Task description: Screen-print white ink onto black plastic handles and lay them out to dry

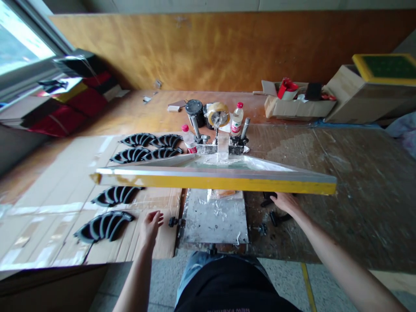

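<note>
Cluttered worktable [130, 119]: left hand [151, 223] half-open, right hand [286, 203] by black part [268, 202], grip unclear.

Left of the metal plate [214, 227], the left hand [152, 223] is hanging with loosely bent fingers, its forearm slanting forward. Right of the plate, the right arm [338, 255] is slanting inward, the right hand [285, 202] pointing its partly hidden fingers toward the plate's side.

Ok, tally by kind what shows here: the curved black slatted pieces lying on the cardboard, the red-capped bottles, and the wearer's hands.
curved black slatted pieces: 6 visible (the long yellow-edged frame could hide more)
red-capped bottles: 2
left hand and right hand: 2
Total: 10
</note>
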### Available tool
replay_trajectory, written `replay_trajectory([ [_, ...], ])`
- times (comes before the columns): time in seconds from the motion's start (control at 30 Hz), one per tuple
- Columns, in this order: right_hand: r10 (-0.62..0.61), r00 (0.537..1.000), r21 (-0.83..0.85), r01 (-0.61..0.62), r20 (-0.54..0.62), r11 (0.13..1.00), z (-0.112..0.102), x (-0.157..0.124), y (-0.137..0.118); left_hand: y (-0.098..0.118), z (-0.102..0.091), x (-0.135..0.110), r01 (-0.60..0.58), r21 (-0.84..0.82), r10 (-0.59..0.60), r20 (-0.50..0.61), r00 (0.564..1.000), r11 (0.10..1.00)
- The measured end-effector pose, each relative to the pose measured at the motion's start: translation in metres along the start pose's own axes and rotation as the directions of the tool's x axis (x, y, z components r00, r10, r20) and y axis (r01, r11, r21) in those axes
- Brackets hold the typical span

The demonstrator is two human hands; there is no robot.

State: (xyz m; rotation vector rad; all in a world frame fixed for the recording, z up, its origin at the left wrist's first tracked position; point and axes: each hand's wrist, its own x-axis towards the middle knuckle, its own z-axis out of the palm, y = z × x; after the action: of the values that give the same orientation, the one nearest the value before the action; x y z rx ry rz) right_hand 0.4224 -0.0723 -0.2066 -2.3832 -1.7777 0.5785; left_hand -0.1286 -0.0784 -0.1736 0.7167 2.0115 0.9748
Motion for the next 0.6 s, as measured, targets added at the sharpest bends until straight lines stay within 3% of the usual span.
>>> replay_trajectory([
  [0.13,-0.053,0.999,-0.182,0.052,0.004,0.982,0.009,0.003,-0.004,0.021,0.004,-0.002,-0.054,0.005,0.053,0.042,0.998,0.999],
  [0.23,-0.159,0.982,-0.093,0.150,-0.101,0.984,0.007,0.008,-0.023,0.037,0.004,-0.001,-0.097,-0.003,0.097,0.065,0.993,0.995],
  [0.37,-0.363,0.904,0.079,0.389,-0.226,0.918,-0.005,-0.001,-0.086,0.067,0.009,-0.004,-0.166,-0.034,0.168,0.113,0.979,0.986],
  [0.5,-0.606,0.780,0.089,0.623,-0.155,0.778,-0.008,-0.012,-0.164,0.118,0.026,-0.020,-0.275,-0.132,0.297,0.192,0.935,0.952],
  [0.6,-0.650,0.756,0.014,0.653,-0.078,0.758,-0.003,-0.018,-0.197,0.162,0.041,-0.036,-0.369,-0.223,0.418,0.240,0.876,0.902],
])
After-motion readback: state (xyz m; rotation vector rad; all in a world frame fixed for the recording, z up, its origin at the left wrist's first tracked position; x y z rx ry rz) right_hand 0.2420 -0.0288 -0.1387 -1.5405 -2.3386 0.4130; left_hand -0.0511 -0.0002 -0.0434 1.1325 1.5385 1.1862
